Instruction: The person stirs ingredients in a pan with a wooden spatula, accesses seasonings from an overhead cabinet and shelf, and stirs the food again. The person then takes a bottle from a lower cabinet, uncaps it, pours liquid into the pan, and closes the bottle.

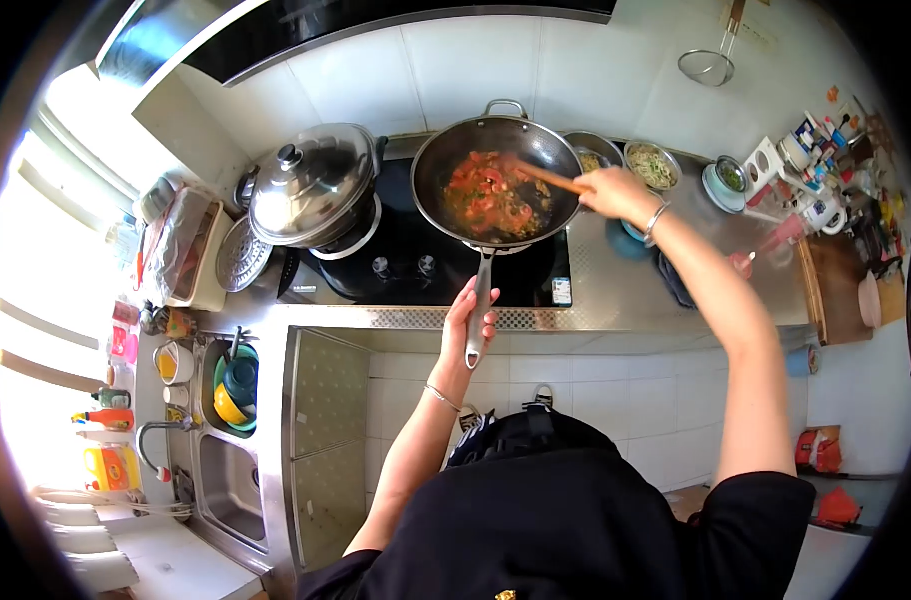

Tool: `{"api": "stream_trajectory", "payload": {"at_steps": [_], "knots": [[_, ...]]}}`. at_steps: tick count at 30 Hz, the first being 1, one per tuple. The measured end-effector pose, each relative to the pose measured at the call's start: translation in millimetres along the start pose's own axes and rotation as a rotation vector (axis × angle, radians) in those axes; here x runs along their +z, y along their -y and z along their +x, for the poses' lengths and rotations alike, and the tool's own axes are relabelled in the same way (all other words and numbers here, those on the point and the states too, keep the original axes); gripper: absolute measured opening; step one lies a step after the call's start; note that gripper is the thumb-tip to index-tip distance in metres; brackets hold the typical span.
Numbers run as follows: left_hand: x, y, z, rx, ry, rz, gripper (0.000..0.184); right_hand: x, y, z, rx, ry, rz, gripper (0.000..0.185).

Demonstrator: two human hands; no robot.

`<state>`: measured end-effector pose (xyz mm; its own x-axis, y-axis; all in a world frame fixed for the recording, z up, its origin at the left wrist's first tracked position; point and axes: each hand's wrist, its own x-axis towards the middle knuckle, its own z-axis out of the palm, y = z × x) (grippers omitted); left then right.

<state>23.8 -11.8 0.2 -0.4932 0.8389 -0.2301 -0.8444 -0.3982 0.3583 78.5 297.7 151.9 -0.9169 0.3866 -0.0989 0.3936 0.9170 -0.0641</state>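
- Cooktop [401, 225]: black surface, lying beyond the left fingers and to the left of the right fingers. Carries the wok and the lidded pot.
- Wok [496, 132]: dark interior, positioned directly beyond the left fingers. The right fingers are located at its right rim.
- Lidded pot [311, 185]: metal, lid in place. Located beyond and to the left of the left fingers, beside the wok.
- Red food mixture [488, 197]: contained in the wok, to the left of the right fingers and beyond the left fingers.
- Metal bowl [628, 160]: holds pale green shreds. Located just beyond and to the right of the right fingers.
- Wok handle [487, 266]: extends from the wok through the left fingers. Its end projects on the near side of them.
- Brown spatula [553, 177]: extends leftward from the right fingers, over the wok rim. Its far end is at the food mixture.
- Right hand [616, 192]: fingers together, clamped on the spatula's shaft.
- Left hand [468, 318]: fingers closed around the wok handle, thumb on the left side, fingertips showing on the right.
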Motion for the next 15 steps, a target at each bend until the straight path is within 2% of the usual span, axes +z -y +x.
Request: {"api": "stream_trajectory", "payload": {"at_steps": [3,4,6,8,10,12,15], "knots": [[1.4,-2.3,-0.3,-0.006,-0.007,0.012,0.045,44.4,4.7,-20.2,0.015,0.017,0.087,0.025],[1.3,-3.9,-0.4,-0.009,-0.007,0.021,0.045,35.7,9.3,-32.3,-0.009,0.032,0.084,0.028],[1.2,-2.6,0.1,-0.009,0.013,0.014,0.045,14.2,11.0,-58.6,0.082,0.114,0.214,0.033],[1.0,-2.5,1.0,-0.005,0.030,0.007,0.044,24.5,1.3,-78.3,0.114,0.075,0.410,0.039],[1.0,-3.0,1.0,-0.008,0.005,0.022,0.044,63.7,-10.4,-90.7,0.050,-0.020,0.841,0.044],[3.7,-3.5,0.1,-0.005,-0.017,0.047,0.045,78.4,2.7,-107.0,0.183,0.072,1.238,0.045],[8.4,-3.2,-2.0,-0.002,-0.033,0.066,0.045,97.0,23.6,-126.0,0.235,0.050,1.546,0.046]]}}
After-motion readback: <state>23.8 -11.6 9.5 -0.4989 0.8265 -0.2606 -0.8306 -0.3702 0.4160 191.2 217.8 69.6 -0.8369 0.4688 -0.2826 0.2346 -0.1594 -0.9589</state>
